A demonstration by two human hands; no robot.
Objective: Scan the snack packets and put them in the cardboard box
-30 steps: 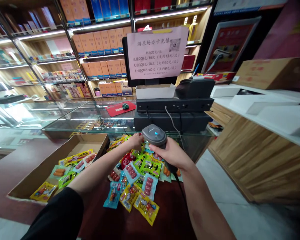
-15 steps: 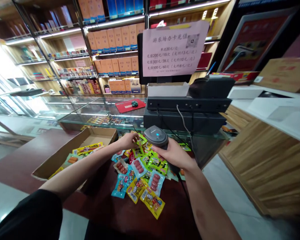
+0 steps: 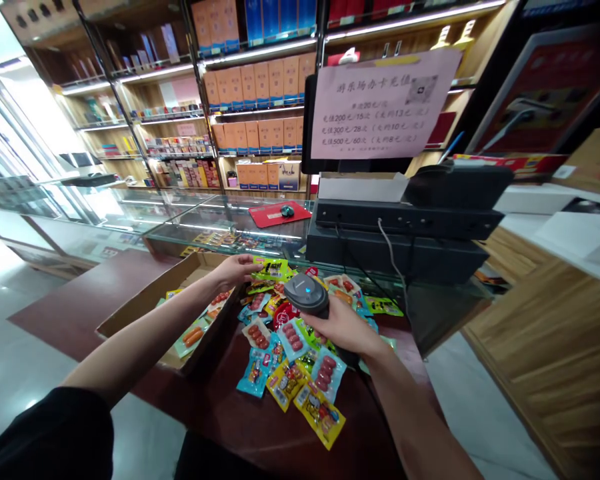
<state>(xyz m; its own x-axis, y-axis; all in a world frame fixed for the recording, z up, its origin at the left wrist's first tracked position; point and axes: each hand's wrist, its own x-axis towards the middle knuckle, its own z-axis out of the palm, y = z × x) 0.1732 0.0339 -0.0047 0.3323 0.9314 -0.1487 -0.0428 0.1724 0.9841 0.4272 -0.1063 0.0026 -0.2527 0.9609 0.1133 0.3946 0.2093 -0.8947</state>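
Note:
My left hand (image 3: pixel 236 270) pinches the end of a green snack packet (image 3: pixel 271 269) above the far side of the pile. In my right hand (image 3: pixel 347 325) is a dark grey barcode scanner (image 3: pixel 306 293), its blue light lit and its head over the packets. Beneath lie many small sealed packets: yellow ones (image 3: pixel 320 415), a light blue one (image 3: pixel 255 371) and clear-fronted sausage packets (image 3: pixel 327 375). To the left stands an open cardboard box (image 3: pixel 125 320) with several packets inside, partly hidden by my left forearm.
Behind the pile is a glass display counter (image 3: pixel 195 217) bearing a red mat (image 3: pixel 275 215) with a mouse (image 3: pixel 287 211). A monitor with a pink sign (image 3: pixel 380 107) stands over a black cash drawer (image 3: pixel 400 250). A grey cable (image 3: pixel 393 250) hangs down there.
My left hand has moved left toward the box's edge, now with a green packet in its fingers. The scanner stays over the pile, shifted slightly left relative to it. The view has turned left.

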